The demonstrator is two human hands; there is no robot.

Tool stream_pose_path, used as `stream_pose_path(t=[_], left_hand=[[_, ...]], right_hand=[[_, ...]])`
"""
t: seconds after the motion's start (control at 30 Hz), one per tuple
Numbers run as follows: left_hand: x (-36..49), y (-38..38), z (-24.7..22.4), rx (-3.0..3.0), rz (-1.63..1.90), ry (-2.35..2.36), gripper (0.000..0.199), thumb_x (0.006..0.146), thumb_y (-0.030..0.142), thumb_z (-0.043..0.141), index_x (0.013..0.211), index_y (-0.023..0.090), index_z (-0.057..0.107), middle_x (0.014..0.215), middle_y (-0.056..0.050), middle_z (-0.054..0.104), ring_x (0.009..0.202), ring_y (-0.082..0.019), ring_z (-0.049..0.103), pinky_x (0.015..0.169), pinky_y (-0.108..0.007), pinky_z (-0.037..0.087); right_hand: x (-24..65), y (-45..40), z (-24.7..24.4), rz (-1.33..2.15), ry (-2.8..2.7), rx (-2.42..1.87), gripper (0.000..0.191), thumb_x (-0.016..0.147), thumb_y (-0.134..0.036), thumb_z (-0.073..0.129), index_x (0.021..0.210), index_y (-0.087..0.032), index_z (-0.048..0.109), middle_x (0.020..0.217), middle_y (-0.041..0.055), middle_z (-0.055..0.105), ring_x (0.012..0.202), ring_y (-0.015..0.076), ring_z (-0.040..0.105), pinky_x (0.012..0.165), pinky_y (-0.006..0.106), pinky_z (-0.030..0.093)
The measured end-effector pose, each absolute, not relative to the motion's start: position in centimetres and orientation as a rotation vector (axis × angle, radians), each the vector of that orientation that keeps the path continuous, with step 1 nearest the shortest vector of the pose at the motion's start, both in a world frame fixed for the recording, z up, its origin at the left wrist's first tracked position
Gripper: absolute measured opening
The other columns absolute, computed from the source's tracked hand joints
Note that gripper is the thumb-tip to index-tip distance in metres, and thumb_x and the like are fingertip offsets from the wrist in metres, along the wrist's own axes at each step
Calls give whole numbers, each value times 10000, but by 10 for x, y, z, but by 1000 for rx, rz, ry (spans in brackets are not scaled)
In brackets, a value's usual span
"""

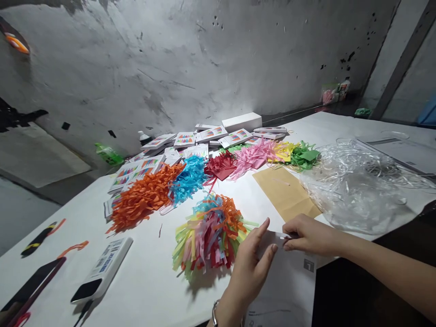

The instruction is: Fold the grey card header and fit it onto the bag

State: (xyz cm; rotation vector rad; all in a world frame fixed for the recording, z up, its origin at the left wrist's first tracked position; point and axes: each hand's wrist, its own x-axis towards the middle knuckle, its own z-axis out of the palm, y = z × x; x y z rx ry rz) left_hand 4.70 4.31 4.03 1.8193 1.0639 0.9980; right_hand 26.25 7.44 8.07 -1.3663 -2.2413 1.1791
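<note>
Fingers of the left hand [254, 263] are loosely spread, thumb raised, resting on and pressing the upper left corner of a grey paper sheet [289, 281] at the near edge of the white desk [153, 281]. Fingers of the right hand [308, 236] are pinched shut on the sheet's top edge, where a small white strip shows between them.

From left to right: a dark phone [32, 286] and a white power bank [104, 268] lie near the left corner. Behind them is an orange fringe pile [143, 197], then a blue one [189, 177], with printed cards [163, 152] and a white box [241, 121] along the wall. A mixed-colour tassel bundle [209, 236] sits just beside the left hand. Farther right lie red, pink, yellow and green fringe, a brown envelope [284, 193] and crumpled clear plastic wrappers [357, 181].

Likely risks: the sheet overhangs the desk's near edge, so it could slide off if the pressing hand lifts. The left wrist is close enough to the tassel bundle to snag and scatter its strips.

Open room is mostly on the near left of the desk; the right side is crowded by plastic, and the desk edge runs directly under the forearms
</note>
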Motion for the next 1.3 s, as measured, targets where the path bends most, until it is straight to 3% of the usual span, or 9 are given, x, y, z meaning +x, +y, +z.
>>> stream_pose_path(t=[0.1, 0.2, 0.3, 0.43, 0.6, 0.7, 0.9, 1.1, 1.3], left_hand=[[48, 40, 43, 1740, 996, 1111, 508, 953, 299, 563, 1453, 226, 508, 996, -64, 727, 872, -201, 628, 792, -306, 481], [47, 38, 45, 1527, 1080, 1116, 655, 949, 343, 579, 1547, 232, 336, 652, 51, 541, 594, -136, 445, 592, -249, 388], [41, 38, 44, 1189, 1126, 1010, 780, 842, 449, 720, 1521, 264, 384, 668, 47, 571, 609, -137, 471, 592, -245, 413], [28, 39, 44, 795, 1036, 944, 489, 634, 475, 883, 1004, 177, 771, 702, -22, 693, 632, -144, 595, 604, -230, 453], [19, 26, 54, 1022, 1167, 1191, 414, 681, 559, 829, 749, 157, 757, 646, -8, 658, 608, -128, 542, 535, -192, 388], [17, 16, 55, 1061, 1248, 1269, 441, 693, 592, 802, 688, 159, 725, 592, 9, 612, 570, -124, 505, 495, -192, 356], [10, 14, 50, 621, 1164, 1013, 489, 510, 575, 904, 623, 157, 678, 486, 25, 585, 448, -103, 474, 456, -194, 359], [8, 3, 61, 1126, 1398, 1355, 485, 711, 650, 753, 677, 169, 699, 605, 14, 583, 598, -143, 465, 552, -219, 362], [8, 3, 57, 946, 1338, 1182, 454, 735, 621, 752, 691, 186, 629, 580, 43, 537, 571, -126, 448, 521, -208, 341]], right_hand=[[263, 68, 79, 1191, -2178, -1357, 261, 749, -239, 668, 587, -225, 464, 552, -96, 396, 571, 114, 369, 548, 299, 226], [267, 62, 77, 1300, -2118, -1310, 265, 782, -331, 676, 595, -212, 530, 543, -99, 383, 551, 111, 364, 531, 293, 236], [270, 51, 74, 1292, -1991, -1326, 333, 817, -369, 660, 563, -207, 519, 545, -92, 365, 559, 113, 347, 537, 301, 226], [266, 31, 66, 1328, -1767, -1317, 341, 842, -478, 636, 643, -203, 614, 585, -66, 454, 598, 141, 424, 560, 300, 298], [248, 9, 45, 1295, -1439, -1307, 443, 884, -630, 507, 843, -234, 702, 785, 22, 672, 776, 249, 606, 689, 364, 466], [239, 2, 26, 1341, -1160, -1256, 386, 807, -655, 608, 926, -313, 741, 759, 8, 707, 738, 277, 631, 677, 412, 491], [233, -4, 16, 1469, -1056, -1071, 393, 765, -669, 617, 1014, -386, 725, 737, 6, 718, 729, 318, 653, 659, 461, 505], [228, -7, 28, 960, -1316, -1479, 483, 763, -767, 490, 691, -330, 683, 585, 19, 568, 609, 303, 555, 595, 437, 472], [226, -4, 25, 1158, -1308, -1294, 405, 771, -727, 538, 694, -340, 628, 653, -5, 541, 661, 283, 543, 608, 410, 474]])
